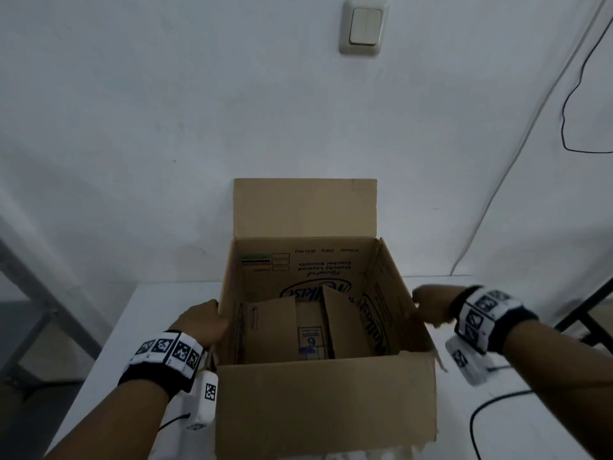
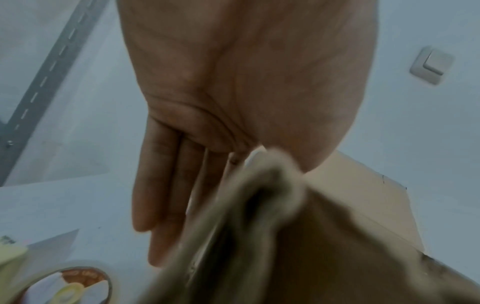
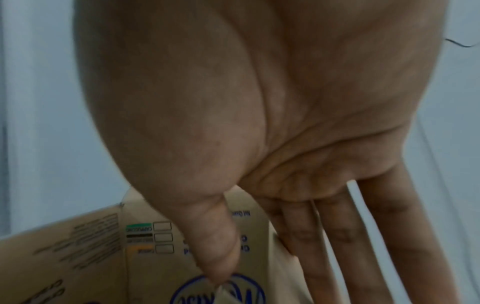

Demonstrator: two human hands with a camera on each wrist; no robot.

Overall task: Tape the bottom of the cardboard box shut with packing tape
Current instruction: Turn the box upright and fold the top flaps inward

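Note:
An open brown cardboard box (image 1: 325,403) stands on the white table (image 1: 139,313). Its far flap stands upright and loose inner flaps lie tilted at its bottom. My left hand (image 1: 202,323) holds the left wall at the rim. In the left wrist view its fingers (image 2: 166,195) lie straight down the outside, and the thumb is hidden behind the cardboard edge (image 2: 259,195). My right hand (image 1: 431,307) pinches the right wall, with the thumb (image 3: 218,246) on the printed inner side and the fingers (image 3: 337,257) outside. A roll of packing tape (image 2: 70,286) lies on the table left of the box.
A light switch (image 1: 364,26) is on the wall behind the box. A black cable (image 1: 477,423) runs over the table at the right, and another hangs on the wall (image 1: 570,104). A grey metal frame (image 1: 39,293) stands off the table's left side.

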